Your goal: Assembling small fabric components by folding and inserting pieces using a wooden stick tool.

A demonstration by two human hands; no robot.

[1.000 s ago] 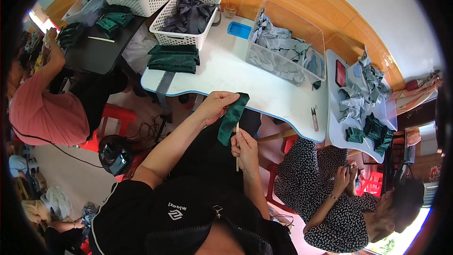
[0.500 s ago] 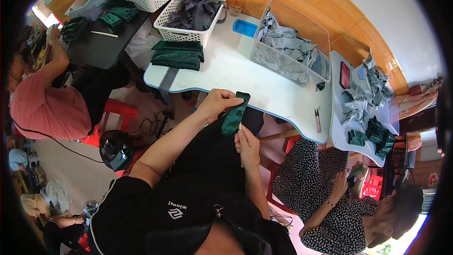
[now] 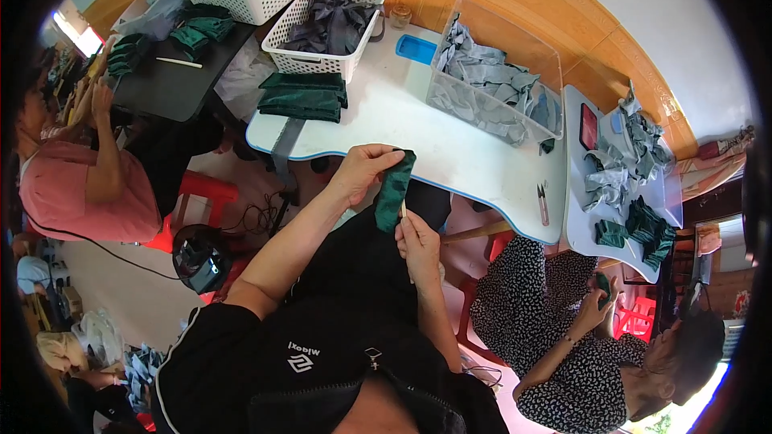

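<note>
Over on the left, folded green pieces (image 3: 301,96) lie stacked on the white table (image 3: 386,112). Next, the left hand (image 3: 366,170): grip pinched closed on the top end of a green cloth strip (image 3: 393,195), held up over the lap near the table's edge. Looks light, limp, soft, maybe slippery with that sheen; an end or edge offers the surest hold. And the right hand (image 3: 419,245), grip closed around a pale stick (image 3: 404,208), its tip by the strip's right edge, inside or beside, can't tell!
</note>
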